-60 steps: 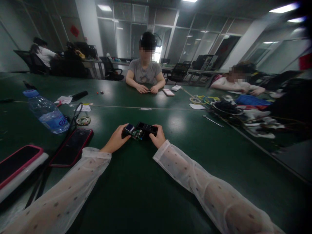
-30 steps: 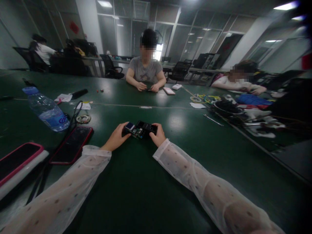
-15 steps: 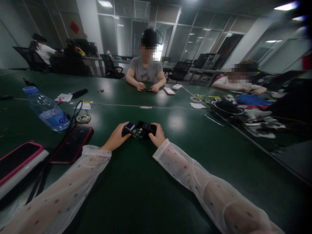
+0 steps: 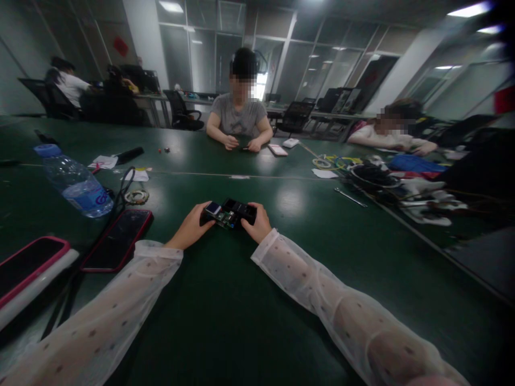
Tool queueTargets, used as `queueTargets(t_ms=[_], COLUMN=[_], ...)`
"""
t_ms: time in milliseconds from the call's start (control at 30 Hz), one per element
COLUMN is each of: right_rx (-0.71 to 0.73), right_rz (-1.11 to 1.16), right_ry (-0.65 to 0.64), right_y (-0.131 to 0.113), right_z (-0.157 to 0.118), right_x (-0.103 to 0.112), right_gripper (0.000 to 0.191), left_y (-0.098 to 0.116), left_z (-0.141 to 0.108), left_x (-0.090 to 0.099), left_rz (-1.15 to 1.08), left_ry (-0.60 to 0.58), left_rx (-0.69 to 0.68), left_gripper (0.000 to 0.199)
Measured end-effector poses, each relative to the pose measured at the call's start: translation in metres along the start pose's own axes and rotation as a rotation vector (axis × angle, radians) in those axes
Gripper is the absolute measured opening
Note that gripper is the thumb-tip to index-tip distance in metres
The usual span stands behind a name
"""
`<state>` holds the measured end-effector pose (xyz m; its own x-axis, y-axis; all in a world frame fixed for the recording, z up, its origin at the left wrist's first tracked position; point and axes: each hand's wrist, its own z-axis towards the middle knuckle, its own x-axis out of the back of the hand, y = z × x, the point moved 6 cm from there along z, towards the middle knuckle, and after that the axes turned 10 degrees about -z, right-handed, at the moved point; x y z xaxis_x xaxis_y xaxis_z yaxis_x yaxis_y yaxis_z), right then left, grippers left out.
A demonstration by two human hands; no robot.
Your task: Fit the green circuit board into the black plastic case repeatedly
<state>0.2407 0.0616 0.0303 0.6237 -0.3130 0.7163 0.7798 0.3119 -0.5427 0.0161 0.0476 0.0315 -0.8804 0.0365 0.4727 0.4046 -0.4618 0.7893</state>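
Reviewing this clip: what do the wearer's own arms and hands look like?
Both arms wear sheer white sleeves, left sleeve and right sleeve, scattered with small dark marks and ending in plain cuffs at the wrists. Each grip is an ungloved human hand, left and right. Finer details are too small to tell.

Circuit board [image 4: 227, 217] and black case [image 4: 238, 206], held at a green table [image 4: 241, 305]
The left hand [image 4: 193, 224] grips the board, the right hand [image 4: 259, 223] the case beside it. At left, a red-cased phone [image 4: 118, 239] lies nearer than a plastic bottle [image 4: 85, 194].
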Motion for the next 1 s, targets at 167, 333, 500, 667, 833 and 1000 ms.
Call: queueTargets(t_ms=[167,333,500,667,833,1000], right_rx=[0.046,0.073,0.065,-0.017,-0.032,0.041], right_rz=[-0.007,-0.016,0.037,0.156,0.226,0.254], right_ry=[-0.008,-0.026,-0.026,0.076,0.163,0.156], right_y=[0.001,0.002,0.001,0.005,-0.002,-0.025], right_z=[0.001,0.001,0.001,0.001,-0.003,-0.014], right_x=[-0.003,-0.004,-0.003,0.005,0.015,0.017], right_gripper=[0.050,0.047,0.046,0.046,0.049,0.046], left_y=[0.002,0.002,-0.005,-0.006,-0.004,-0.002], left_z=[0.000,0.000,0.000,-0.001,-0.001,-0.001], left_x=[0.000,0.000,0.000,0.000,-0.001,-0.004], left_rz=[-0.006,0.001,-0.002,-0.015,-0.068,-0.130], left_ry=[-0.010,-0.014,0.005,0.008,-0.003,-0.035], left_rx=[0.011,0.020,0.040,0.069,0.068,0.069], left_gripper=[0.058,0.058,0.064,0.070,0.073,0.073])
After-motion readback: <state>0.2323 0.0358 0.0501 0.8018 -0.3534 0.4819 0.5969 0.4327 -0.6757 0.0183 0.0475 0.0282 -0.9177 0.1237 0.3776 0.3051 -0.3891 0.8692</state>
